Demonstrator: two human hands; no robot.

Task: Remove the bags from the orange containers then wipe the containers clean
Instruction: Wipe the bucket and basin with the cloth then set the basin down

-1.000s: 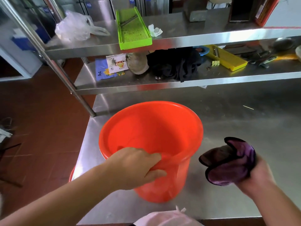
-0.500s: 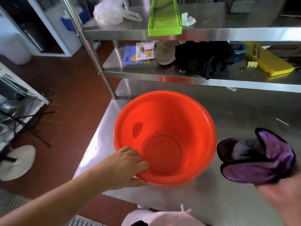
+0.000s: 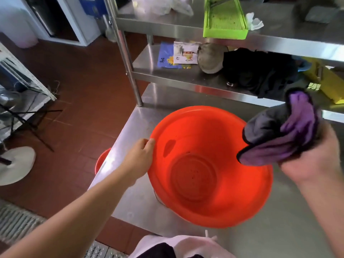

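Note:
An orange container (image 3: 210, 194) stands on the steel table (image 3: 279, 229), tilted toward me so its bare inside and round bottom show. My left hand (image 3: 138, 161) holds its left rim. My right hand (image 3: 312, 161) grips a bunched purple and grey cloth (image 3: 283, 133) just above the container's right rim. A second orange container (image 3: 101, 161) peeks out below the table's left edge. A clear plastic bag (image 3: 160, 6) lies on the top shelf. A white bag (image 3: 188, 246) sits at the bottom edge of the view.
A two-level steel shelf (image 3: 186, 81) rises behind the container, its post (image 3: 128, 60) at the table's back left corner. It carries a green slicer (image 3: 224, 17), a black cloth (image 3: 258, 73), printed packets (image 3: 176, 54) and a yellow tray (image 3: 327, 81). Red tile floor (image 3: 83, 90) lies left.
My left hand slid from the near rim to the left rim. The container tipped further toward me. My right hand lifted the cloth up to the container's right rim. The view dropped down.

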